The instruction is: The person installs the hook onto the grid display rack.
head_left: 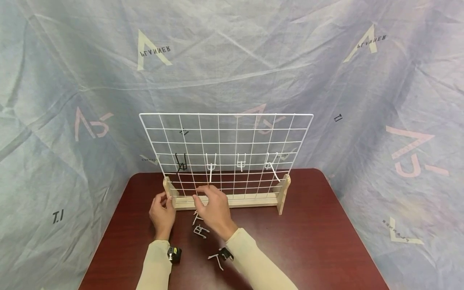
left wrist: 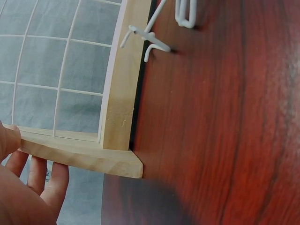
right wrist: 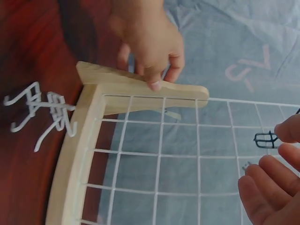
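A white wire grid (head_left: pixel 227 142) stands upright in a wooden stand (head_left: pixel 250 200). My left hand (head_left: pixel 162 214) pinches the stand's left side piece (left wrist: pixel 84 157), thumb on one face and fingers on the other. My right hand (head_left: pixel 215 209) hovers in front of the grid's lower left part, fingers loosely bent with nothing between them. A black hook (head_left: pixel 181 163) hangs on the grid at the left, and overlaps the right fingertips in the right wrist view. To its right hang three white hooks, at left (head_left: pixel 211 166), middle (head_left: pixel 241 164) and right (head_left: pixel 270 165).
Loose white hooks (head_left: pixel 200 231) lie on the dark red table (head_left: pixel 311 241) in front of the stand, and another white hook (head_left: pixel 216 258) lies nearer, by the right wrist camera (head_left: pixel 226 253). Grey printed cloth (head_left: pixel 232 52) hangs behind and at both sides.
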`<action>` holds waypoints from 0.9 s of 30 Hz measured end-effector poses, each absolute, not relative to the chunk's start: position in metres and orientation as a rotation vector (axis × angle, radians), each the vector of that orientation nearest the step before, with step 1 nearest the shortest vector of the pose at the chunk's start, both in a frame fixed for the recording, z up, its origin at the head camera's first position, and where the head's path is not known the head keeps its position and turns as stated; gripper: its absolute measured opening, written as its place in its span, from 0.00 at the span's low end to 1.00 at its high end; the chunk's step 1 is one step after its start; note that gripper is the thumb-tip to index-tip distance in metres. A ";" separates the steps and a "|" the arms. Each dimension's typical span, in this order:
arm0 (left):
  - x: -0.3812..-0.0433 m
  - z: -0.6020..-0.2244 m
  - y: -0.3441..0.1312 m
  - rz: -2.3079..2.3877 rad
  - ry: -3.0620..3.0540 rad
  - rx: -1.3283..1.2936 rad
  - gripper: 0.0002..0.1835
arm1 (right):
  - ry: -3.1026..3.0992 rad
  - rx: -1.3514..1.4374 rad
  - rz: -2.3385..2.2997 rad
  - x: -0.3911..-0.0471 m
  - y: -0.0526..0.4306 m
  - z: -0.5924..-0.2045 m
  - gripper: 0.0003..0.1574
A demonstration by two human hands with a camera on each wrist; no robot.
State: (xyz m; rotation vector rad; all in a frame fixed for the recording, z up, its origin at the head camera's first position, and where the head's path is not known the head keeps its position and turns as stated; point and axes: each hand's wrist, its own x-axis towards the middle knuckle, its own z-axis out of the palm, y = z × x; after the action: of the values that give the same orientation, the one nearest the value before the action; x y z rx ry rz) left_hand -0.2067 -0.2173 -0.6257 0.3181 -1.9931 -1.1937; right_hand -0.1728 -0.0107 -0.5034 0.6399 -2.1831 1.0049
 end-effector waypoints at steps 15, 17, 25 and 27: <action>-0.207 -0.626 -0.218 -1.203 -2.003 0.325 0.11 | -2.256 0.625 0.959 -0.163 0.022 -0.534 0.14; -0.208 -0.626 -0.218 -1.207 -2.002 0.327 0.11 | -2.275 0.637 0.967 -0.162 0.025 -0.538 0.14; -0.208 -0.625 -0.217 -1.207 -2.007 0.332 0.11 | -2.421 0.679 1.038 -0.160 0.030 -0.559 0.15; -0.209 -0.624 -0.217 -1.209 -2.008 0.332 0.11 | -2.440 0.695 1.044 -0.161 0.028 -0.566 0.15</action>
State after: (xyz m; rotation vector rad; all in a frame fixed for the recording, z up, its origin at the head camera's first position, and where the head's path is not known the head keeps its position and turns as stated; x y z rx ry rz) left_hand -0.2091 -0.2169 -0.6244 0.3316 -2.0079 -1.2092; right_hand -0.1607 0.0282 -0.5657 0.6946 -2.4403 1.0439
